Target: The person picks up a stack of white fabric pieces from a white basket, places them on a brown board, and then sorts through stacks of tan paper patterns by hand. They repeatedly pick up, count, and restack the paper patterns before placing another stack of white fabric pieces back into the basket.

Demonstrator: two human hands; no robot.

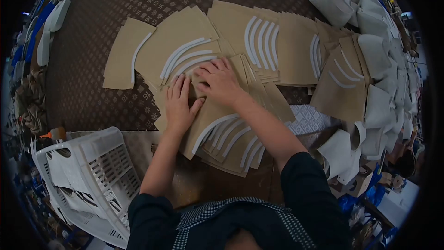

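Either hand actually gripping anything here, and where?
Nothing is gripped. The left hand lies flat, palm down, on the top tan piece of the stack; the right hand presses its fingertips on the same piece's upper end.

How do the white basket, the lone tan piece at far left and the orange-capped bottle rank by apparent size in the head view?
1. white basket, though nearest the camera
2. lone tan piece
3. orange-capped bottle, mostly hidden

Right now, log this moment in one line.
left hand flat on tan piece | right hand pressing same | crate left
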